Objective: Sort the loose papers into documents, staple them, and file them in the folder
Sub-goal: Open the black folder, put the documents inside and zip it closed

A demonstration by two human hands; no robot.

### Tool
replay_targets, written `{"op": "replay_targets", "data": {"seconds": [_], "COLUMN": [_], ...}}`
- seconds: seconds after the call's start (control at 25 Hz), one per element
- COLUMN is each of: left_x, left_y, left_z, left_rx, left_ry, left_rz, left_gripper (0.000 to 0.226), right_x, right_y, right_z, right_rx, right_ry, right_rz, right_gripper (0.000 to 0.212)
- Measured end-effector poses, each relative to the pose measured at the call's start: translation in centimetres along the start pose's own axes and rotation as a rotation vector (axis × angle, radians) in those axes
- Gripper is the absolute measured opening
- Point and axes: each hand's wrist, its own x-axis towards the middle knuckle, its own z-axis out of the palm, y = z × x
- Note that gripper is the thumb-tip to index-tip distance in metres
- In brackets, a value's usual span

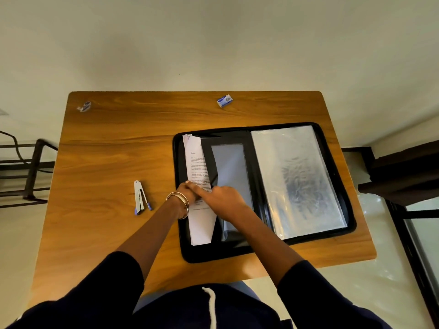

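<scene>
A black zip folder (342,186) lies open on the right half of the wooden table, its clear plastic sleeves (297,176) showing on the right side. A stack of printed papers (197,162) sits partly tucked under the black left-hand pocket (234,138) of the folder. Both hands meet over the papers. My left hand (187,192), with bangles at the wrist, touches the sheets near their middle. My right hand (222,200) lies across the papers and the pocket edge; its fingertips are hidden. A stapler (140,198) lies open on the table left of the folder.
A small blue and white staple box (224,100) sits near the table's far edge. A crumpled wrapper (84,106) lies at the far left corner. Dark metal furniture stands off the table at left (31,172) and right (401,172).
</scene>
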Motion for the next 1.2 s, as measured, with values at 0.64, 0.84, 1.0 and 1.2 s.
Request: {"op": "replay_targets", "data": {"seconds": [0.64,0.84,1.0,1.2], "left_x": [2.5,2.7,3.0,2.7], "left_y": [-2.1,-3.1,-2.9,-2.8], "left_z": [0.0,-0.2,0.1,0.4], "left_rx": [-0.19,-0.133,-0.1,0.008], "left_ry": [0.357,0.371,0.429,0.46], "left_rz": [0.161,0.232,0.235,0.299], "left_gripper": [0.026,0.026,0.025,0.026], "right_x": [4.6,4.6,5.9,5.5], "right_y": [8.6,11.5,11.9,11.9], "right_z": [5.6,5.1,5.1,5.4], "right_rx": [0.321,0.418,0.306,0.166], "right_ry": [0.385,0.521,0.439,0.369], "right_rz": [0.482,0.498,0.549,0.528], "right_gripper": [0.079,0.068,0.069,0.067]}}
